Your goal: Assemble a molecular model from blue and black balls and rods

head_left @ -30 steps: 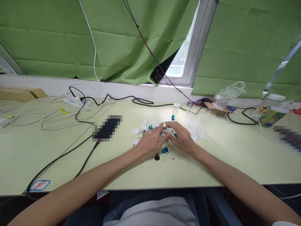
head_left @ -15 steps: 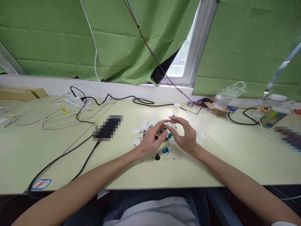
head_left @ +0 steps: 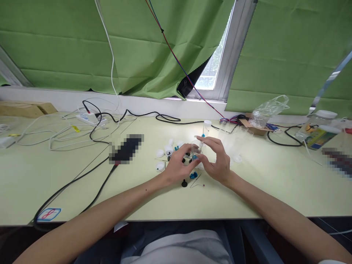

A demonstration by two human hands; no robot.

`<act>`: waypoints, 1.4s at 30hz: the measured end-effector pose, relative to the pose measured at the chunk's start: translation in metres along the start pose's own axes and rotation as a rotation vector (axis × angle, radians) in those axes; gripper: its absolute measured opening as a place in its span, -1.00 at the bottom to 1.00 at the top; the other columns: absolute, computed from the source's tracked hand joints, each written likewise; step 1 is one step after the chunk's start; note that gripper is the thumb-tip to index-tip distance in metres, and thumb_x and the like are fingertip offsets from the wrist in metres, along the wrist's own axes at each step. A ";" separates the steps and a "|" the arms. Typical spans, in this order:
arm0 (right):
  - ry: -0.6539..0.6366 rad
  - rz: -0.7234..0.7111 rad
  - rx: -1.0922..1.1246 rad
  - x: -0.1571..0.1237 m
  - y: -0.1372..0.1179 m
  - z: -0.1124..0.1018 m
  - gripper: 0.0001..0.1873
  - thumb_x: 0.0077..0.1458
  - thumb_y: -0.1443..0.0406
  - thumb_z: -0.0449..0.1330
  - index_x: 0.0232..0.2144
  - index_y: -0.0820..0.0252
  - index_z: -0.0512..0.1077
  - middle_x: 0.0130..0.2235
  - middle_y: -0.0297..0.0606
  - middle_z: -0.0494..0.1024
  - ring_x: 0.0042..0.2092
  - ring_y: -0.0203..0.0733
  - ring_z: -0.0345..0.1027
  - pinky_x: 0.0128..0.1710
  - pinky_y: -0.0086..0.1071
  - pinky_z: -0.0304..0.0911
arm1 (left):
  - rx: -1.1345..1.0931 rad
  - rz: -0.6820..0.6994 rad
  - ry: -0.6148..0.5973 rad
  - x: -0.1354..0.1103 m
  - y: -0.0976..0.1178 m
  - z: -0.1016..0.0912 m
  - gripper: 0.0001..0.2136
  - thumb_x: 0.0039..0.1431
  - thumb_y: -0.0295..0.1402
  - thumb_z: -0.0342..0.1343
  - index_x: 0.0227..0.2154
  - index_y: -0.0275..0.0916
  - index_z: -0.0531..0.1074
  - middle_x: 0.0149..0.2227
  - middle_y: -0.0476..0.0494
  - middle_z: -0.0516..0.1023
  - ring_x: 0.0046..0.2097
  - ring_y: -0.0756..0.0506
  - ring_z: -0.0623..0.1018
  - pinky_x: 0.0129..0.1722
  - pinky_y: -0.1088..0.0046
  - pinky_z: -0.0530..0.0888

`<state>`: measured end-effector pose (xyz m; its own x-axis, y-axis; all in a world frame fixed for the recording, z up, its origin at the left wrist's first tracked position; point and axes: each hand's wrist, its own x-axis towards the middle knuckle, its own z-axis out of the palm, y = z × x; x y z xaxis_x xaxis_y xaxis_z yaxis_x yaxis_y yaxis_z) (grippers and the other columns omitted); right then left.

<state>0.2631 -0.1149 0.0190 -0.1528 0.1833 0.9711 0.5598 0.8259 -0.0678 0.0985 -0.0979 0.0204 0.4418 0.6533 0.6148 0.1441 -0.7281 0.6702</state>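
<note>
A small clear plastic container (head_left: 195,148) with a blue piece (head_left: 194,157) at its lower end is held up between my hands. My left hand (head_left: 178,163) is closed round its left side, thumb below and fingers behind. On the other side my right hand (head_left: 217,161) grips it, thumb by the blue piece and index finger stretched above. Just below lie a blue fitting (head_left: 193,175), a black stopper-like part (head_left: 184,183) and a bent thin wire (head_left: 197,186). White caps (head_left: 160,167) and small dark parts are scattered behind my left hand, partly hidden.
A clear container with a white lid (head_left: 207,124) stands behind my hands. Several clear cups (head_left: 243,132) are at the back right, near a cardboard box (head_left: 258,129) with a plastic bag. A dark blurred-out object (head_left: 126,149) and cables (head_left: 68,183) lie at left.
The clear container with its blue piece has come into view between my fingers. My right index finger has straightened and my hands have spread slightly apart.
</note>
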 end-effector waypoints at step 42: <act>-0.911 0.043 0.069 -0.015 0.008 0.002 -0.78 0.29 0.22 0.12 -0.15 0.26 0.45 -0.26 -0.12 0.47 -0.20 -0.08 0.27 -0.14 -0.21 0.24 | -0.299 -0.394 0.388 0.014 -0.022 -0.007 -0.71 0.19 -0.08 0.16 -0.24 -0.19 0.34 -0.47 0.03 0.38 -0.44 0.00 0.46 -0.44 0.48 0.42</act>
<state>0.2685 -0.1103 0.0037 -0.7331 0.5403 0.4130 0.5342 0.8333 -0.1419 0.0957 -0.0714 0.0176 0.0443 0.9293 0.3665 -0.0484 -0.3645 0.9300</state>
